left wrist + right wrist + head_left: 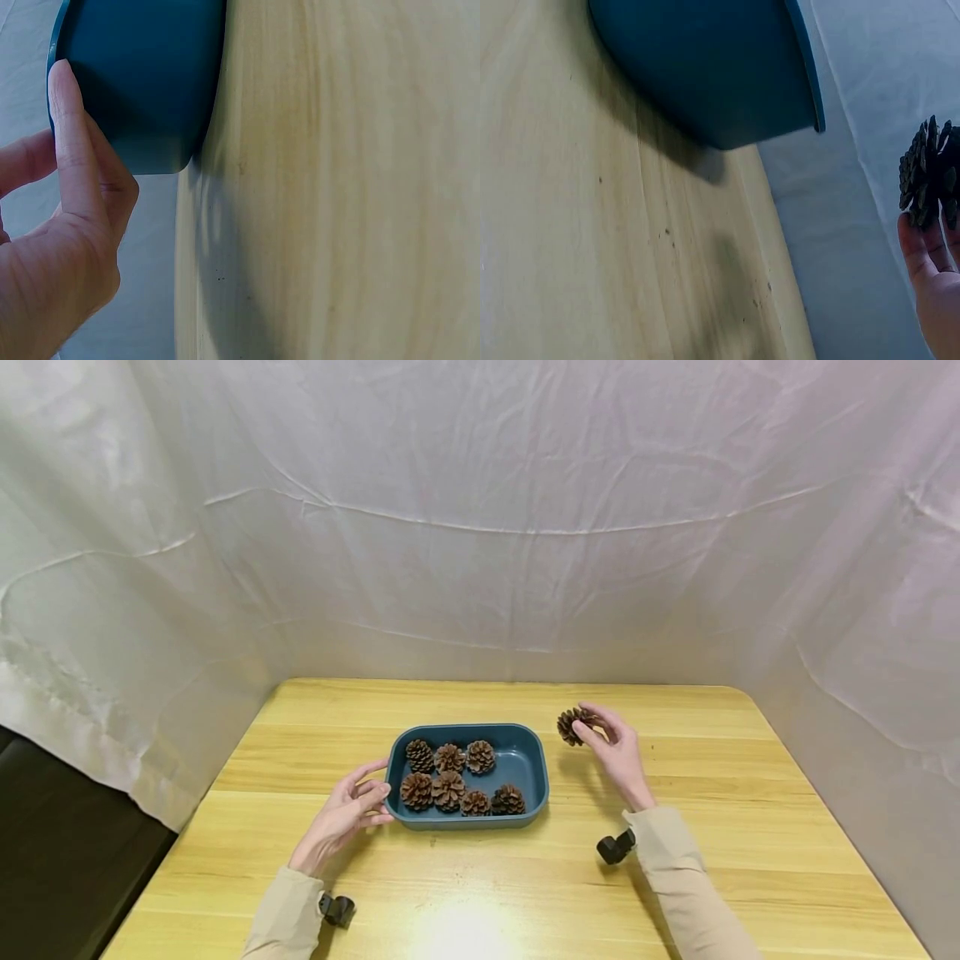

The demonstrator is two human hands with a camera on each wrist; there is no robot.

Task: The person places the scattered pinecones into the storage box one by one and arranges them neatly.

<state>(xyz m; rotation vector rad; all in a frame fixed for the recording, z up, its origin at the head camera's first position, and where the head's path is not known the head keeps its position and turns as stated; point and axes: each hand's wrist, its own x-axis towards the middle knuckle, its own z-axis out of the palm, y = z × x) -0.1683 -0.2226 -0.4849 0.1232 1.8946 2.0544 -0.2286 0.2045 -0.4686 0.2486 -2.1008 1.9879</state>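
Note:
A deep blue rectangular tray (470, 824) with rounded corners stands on the table and holds several brown pine cones (447, 791). At its left end my left hand (348, 810) grips the rim, thumb at the edge and fingers against the outside; the left wrist view shows the hand (79, 195) at the tray wall (146, 90). Beyond the tray's right end, my right hand (615, 747) holds one pine cone (573, 727) between thumb and fingers, raised over the table. In the right wrist view this pine cone (928, 176) sits at the fingertips, partly cut off by the frame.
Beneath everything is a light wooden table (480, 885) with a bright reflection near its front. A pale cloth curtain (480, 527) surrounds the back and sides. Black wrist mounts (617, 847) stick out from both beige sleeves. Something dark (67, 835) lies beyond the table's left edge.

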